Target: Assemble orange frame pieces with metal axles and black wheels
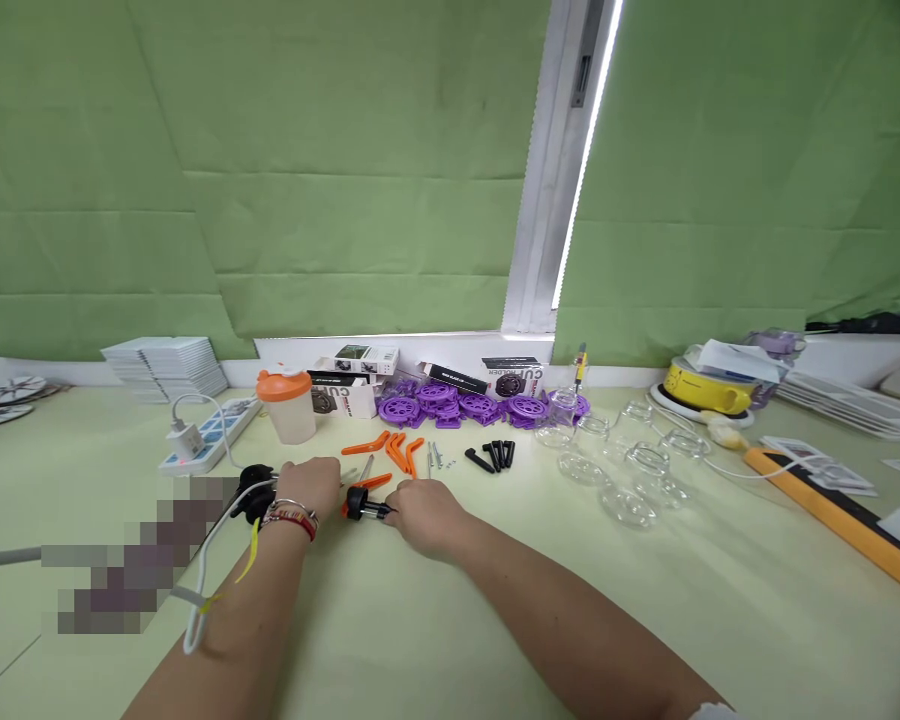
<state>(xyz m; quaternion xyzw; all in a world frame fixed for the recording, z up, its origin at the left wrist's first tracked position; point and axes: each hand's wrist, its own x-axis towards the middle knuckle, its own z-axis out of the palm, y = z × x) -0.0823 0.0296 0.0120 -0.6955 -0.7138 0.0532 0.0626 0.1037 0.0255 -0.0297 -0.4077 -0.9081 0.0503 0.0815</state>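
My left hand [311,486] is closed just left of the middle, its fingers mostly hidden behind the back of the hand. An orange plastic arm [377,482] and a long screw [367,467] lie close beyond it; whether it touches them I cannot tell. My right hand [425,512] is closed at the thin dark tip of a black part with a bright metal shaft [367,506]. The black part's thick end points toward my left hand. More orange arms [396,452], long screws [436,455] and black hook-shaped pieces [499,455] lie behind my hands.
Purple plastic rings [438,398] and cup holder boxes [511,377] line the back wall. An orange-lidded shaker cup [285,405] and a power strip [216,433] stand left. Clear round pieces [630,500] spread right, near a yellow pot [709,388]. A white cable [204,570] crosses my left forearm.
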